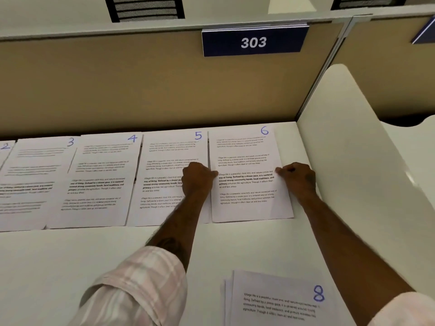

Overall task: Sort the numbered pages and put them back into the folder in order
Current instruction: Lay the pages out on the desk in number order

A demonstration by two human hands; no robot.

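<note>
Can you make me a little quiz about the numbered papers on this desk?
1. True or false: page 6 lies just to the right of page 5.
2. Which number is on top of the stack nearest the person? A) 7 B) 8 C) 3
3. Fill in: the left hand and the right hand both hold page ___ by its side edges.
Key: 1 true; 2 B; 3 six.

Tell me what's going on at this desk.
A person lays numbered pages in a row on the desk. The left hand and right hand grip page 6 by its side edges. Page 5, page 4, page 3 and page 2 lie to its left. A stack topped by page 8 sits nearer.
</note>
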